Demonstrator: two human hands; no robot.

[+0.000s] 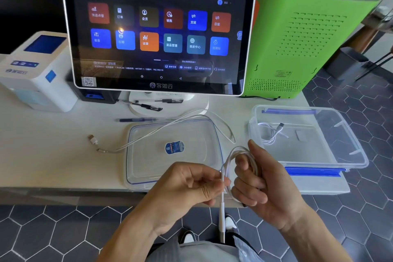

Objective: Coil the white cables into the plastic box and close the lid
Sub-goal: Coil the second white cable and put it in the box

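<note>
Over table edge: right hand (261, 178) holds cable (236, 155) loops as former; left hand (191, 181) pinches strand w/ fingertips, feeding slack.

White cable (240, 151) loops; a second white cable (170, 127) crosses the clear lid (148, 168), which has a thin blue rim line and a blue oval sticker (174, 147). Clear plastic box (348, 134) with blue latches (312, 171). Off-white tabletop (53, 144). Bright green perforated machine (297, 34). Dark grey hexagon-tiled floor (53, 234). Dark screen (159, 32) with red, orange, blue and teal tiles
</note>
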